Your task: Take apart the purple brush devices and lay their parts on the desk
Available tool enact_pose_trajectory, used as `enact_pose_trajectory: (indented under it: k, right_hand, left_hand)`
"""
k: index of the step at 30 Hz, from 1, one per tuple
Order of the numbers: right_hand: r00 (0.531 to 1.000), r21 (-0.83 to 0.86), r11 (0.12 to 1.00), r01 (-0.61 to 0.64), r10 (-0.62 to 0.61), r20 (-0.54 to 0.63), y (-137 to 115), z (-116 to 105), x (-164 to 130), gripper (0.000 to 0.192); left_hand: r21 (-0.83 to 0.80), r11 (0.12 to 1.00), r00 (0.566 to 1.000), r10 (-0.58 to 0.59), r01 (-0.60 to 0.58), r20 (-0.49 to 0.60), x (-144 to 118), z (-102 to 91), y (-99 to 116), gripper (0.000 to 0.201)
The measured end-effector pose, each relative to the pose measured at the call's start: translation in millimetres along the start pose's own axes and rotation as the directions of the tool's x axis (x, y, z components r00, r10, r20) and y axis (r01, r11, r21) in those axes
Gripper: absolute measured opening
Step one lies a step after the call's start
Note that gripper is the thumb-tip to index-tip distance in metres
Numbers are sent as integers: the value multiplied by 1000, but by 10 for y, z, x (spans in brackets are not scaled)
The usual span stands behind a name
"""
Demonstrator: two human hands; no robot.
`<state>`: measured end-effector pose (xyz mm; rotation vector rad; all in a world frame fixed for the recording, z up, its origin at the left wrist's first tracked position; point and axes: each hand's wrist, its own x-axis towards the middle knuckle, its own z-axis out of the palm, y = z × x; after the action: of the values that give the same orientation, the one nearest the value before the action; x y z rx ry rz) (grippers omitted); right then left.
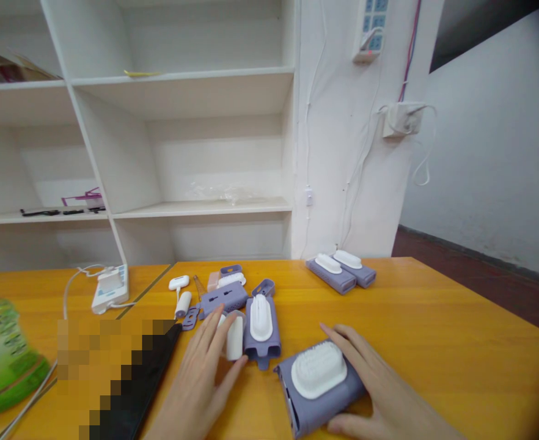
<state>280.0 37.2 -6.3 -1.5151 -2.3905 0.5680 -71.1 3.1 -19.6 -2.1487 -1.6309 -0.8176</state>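
Your right hand (pixel 384 391) lies cupped around the far and right side of a purple case (pixel 315 397), fingers spread along its edge and thumb at the near corner — holding it against the orange worktop (pixel 434 330) rather than lifting it. A white bristled brush head (pixel 318 368) sits on top of that case, just left of your fingers.

Your left hand (pixel 200 379) is flat and open, fingers stretched forward, with the fingertips touching a small white cap (pixel 235 337) that stands just beyond them; it has hold of nothing that you can see.

Between your two hands, a little farther out, lies a second purple case (pixel 263 345) with a smooth white oval insert (pixel 261 318) resting in it. Beyond your left fingertips there is a cluster of loose parts — a purple plate with holes (pixel 223 298), a small purple loop (pixel 263 287) and white pieces.

Well beyond your right hand, near the wall, two more purple cases with white tops (pixel 340 270) lie side by side, touching. Off to the left of your left hand a black flat object (pixel 136 385) rests on the worktop, then a white power strip (pixel 111 288) farther out, and a green bottle (pixel 1 360) at the far left edge. White shelving (pixel 182 79) stands behind the worktop.
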Motion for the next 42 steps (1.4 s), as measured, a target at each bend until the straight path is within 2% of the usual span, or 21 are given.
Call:
enact_pose_trajectory:
  k: [4, 11, 18, 25, 30, 34, 36, 38, 42]
  right_hand:
    - [1000, 16, 1000, 15, -15, -2, 7, -3, 1, 114]
    - [999, 19, 999, 36, -36, -8, 1, -18, -14, 111]
    - [1000, -14, 1000, 4, -4, -11, 3, -40, -6, 113]
    - [999, -64, 998, 28, -30, -23, 3, -48, 40, 116]
    - [999, -47, 998, 31, -32, -25, 11, -42, 39, 115]
    - [999, -56, 998, 37, -39, -27, 32, -21, 32, 115]
    - [999, -47, 998, 37, -38, -28, 35, -17, 31, 115]
    - [999, -36, 999, 33, -34, -27, 30, -22, 33, 115]
    - [999, -16, 999, 32, -32, -30, 16, -36, 40, 115]
  left_hand:
    - [-36, 999, 999, -37, 38, 30, -33, 44, 24, 57]
    - [-102, 992, 994, -69, 78, 84, -24, -41, 48, 49]
    - [-64, 998, 994, -19, 26, 108, -59, 22, 85, 39]
    - [0, 998, 986, 56, -57, 156, -3, -24, 12, 58]
    - [-127, 992, 993, 26, -11, 112, -73, 50, -47, 43]
    - [-197, 976, 990, -71, 95, 126, -42, -1, 13, 35]
    - [-183, 972, 983, -123, 148, 138, 2, -64, 28, 31]
    - [-127, 981, 983, -127, 144, 130, 44, -127, 10, 27]
    - [-27, 996, 996, -86, 85, -9, 92, -224, -43, 24]
